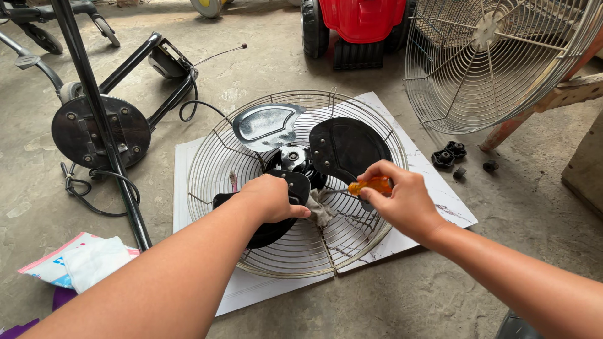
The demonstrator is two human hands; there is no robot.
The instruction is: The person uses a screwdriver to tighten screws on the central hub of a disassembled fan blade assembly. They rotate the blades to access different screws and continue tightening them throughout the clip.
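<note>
Orange plastic shows between the fingers of the right hand (402, 199): it is the handle of a screwdriver (370, 186), pinched tight, with the shaft pointing toward nine o'clock at the hub (294, 157) of the fan. The tip is hidden behind a grey rag (321, 210) that lies on the wires just beside the hub.

The left hand (271, 198) is closed over the near blade (276, 216), pressing it down; the thumb rests along the blade's edge, touching it. The black blades spread from the hub: one (348, 147) toward two o'clock, and one (267, 127) toward eleven o'clock, which shines with reflected light.

The blades sit inside a round wire guard (213, 157) that lies flat on a white board (185, 188) on the concrete floor (402, 295).

At nine to ten o'clock from the guard stands a round black base plate (75, 135) with a dark pole (107, 147) crossing it, and a black cable (94, 194) curls on the floor beside it. At two o'clock a second wire guard (496, 69) leans upright. Small black caps (449, 155) lie on the floor at three o'clock, just off the board. A red toy car (364, 22) stands at twelve o'clock, well apart from the hands. At eight o'clock lies a white cloth (94, 260) on a pale printed bag.
</note>
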